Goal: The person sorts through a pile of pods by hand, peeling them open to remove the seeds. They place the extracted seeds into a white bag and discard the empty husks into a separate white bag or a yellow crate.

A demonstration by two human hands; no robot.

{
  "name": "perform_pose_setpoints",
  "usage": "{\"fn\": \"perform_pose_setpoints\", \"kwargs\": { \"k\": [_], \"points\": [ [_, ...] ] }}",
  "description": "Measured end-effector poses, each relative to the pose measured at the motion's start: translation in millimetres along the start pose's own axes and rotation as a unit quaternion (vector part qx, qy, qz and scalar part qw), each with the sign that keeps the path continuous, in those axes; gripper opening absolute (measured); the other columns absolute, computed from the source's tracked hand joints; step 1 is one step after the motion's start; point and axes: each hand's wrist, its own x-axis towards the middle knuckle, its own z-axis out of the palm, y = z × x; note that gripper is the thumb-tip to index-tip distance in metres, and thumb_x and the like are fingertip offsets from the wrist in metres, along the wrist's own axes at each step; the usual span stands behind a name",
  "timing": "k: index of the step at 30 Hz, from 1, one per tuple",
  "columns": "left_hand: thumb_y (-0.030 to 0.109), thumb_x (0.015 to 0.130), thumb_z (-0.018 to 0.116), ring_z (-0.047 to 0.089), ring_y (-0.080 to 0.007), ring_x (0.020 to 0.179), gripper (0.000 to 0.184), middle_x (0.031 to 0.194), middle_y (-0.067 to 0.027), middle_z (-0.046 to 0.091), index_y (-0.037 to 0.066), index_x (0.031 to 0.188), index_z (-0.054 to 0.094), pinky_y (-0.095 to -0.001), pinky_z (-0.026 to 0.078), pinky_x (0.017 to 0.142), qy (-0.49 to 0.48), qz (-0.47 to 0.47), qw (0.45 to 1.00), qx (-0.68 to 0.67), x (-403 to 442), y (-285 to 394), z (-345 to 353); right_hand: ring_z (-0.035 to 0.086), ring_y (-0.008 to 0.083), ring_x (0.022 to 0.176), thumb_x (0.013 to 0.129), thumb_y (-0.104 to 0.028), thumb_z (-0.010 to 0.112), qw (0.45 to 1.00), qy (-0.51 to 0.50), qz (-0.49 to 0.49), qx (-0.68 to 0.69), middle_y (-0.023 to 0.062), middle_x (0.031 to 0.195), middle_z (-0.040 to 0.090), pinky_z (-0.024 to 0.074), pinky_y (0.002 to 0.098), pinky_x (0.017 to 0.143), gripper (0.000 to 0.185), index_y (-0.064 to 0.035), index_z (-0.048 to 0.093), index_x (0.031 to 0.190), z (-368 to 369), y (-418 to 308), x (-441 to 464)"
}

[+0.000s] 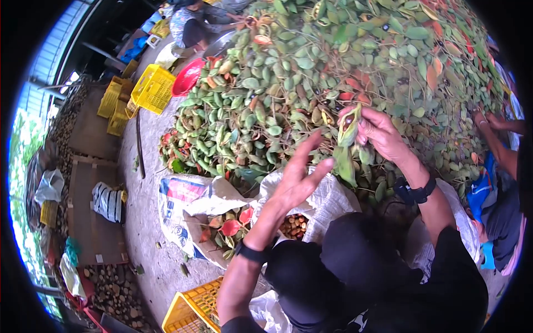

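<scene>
My right hand (383,133) grips a split green seed pod (348,132) between thumb and fingers, and a dark brown seed shows near its upper end. Below the pod hangs a green leaf-like piece (345,166); whether it is joined to the pod I cannot tell. My left hand (300,176) is open, its fingers spread, to the left of the pod and apart from it. Beneath that hand, a white woven sack (328,201) holds brown seeds (293,226). A large heap of green and reddish pods (272,100) fills the space ahead.
Another white sack (186,213) at left holds pods and red husks. A yellow crate (186,311) stands near my left elbow. Further off are a red basin (189,76), yellow crates (154,89) and a seated person (189,28). Another person's arms (499,139) reach in at right.
</scene>
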Motion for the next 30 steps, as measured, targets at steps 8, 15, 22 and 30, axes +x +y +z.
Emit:
{"fn": "perform_pose_setpoints", "kwargs": {
  "k": [8,15,22,30],
  "points": [
    [0.017,0.085,0.067,0.056,-0.0121,0.092,0.041,0.102,-0.0063,0.062,0.000,0.119,0.050,-0.0281,0.047,0.083,0.019,-0.038,0.979,-0.198,-14.8,-40.7,8.7,0.047,0.0143,0.114,0.096,-0.032,0.047,0.984,0.058,0.098,-0.137,0.0082,0.125,0.051,0.0384,0.0290,0.097,0.046,-0.0057,0.044,0.133,60.0,67.4,-1.5],
    [0.038,0.090,0.057,0.056,-0.0119,0.088,0.043,0.101,-0.0056,0.061,0.002,0.113,0.052,-0.0259,0.046,0.070,0.113,-0.231,0.934,-0.249,-83.9,-59.3,0.4,0.052,0.0076,0.073,0.096,-0.031,0.045,0.967,-0.071,0.175,-0.172,0.0028,0.083,0.055,0.0462,0.0249,0.055,0.036,-0.0014,0.051,0.116,125.4,108.6,-12.5],
    [0.041,0.093,0.049,0.058,-0.0122,0.068,0.042,0.084,-0.0041,0.062,0.001,0.105,0.058,-0.0233,0.046,0.059,0.217,-0.224,0.848,-0.428,-143.0,-159.4,38.4,0.058,0.0207,0.087,0.096,-0.027,0.041,0.927,-0.231,0.188,-0.228,0.0136,0.094,0.061,0.0445,0.0325,0.078,0.042,0.0015,0.043,0.127,157.3,126.3,-39.4],
    [0.051,0.095,0.031,0.060,-0.0165,0.061,0.061,0.079,-0.0096,0.064,-0.002,0.096,0.062,-0.0272,0.048,0.054,0.158,-0.335,0.871,-0.323,-197.8,-204.5,48.2,0.061,0.0250,0.091,0.091,-0.031,0.054,0.820,-0.365,0.439,-0.044,0.0145,0.121,0.048,0.0571,0.0319,0.069,0.060,0.0066,0.032,0.132,162.6,171.2,-55.4]
  ]
}}
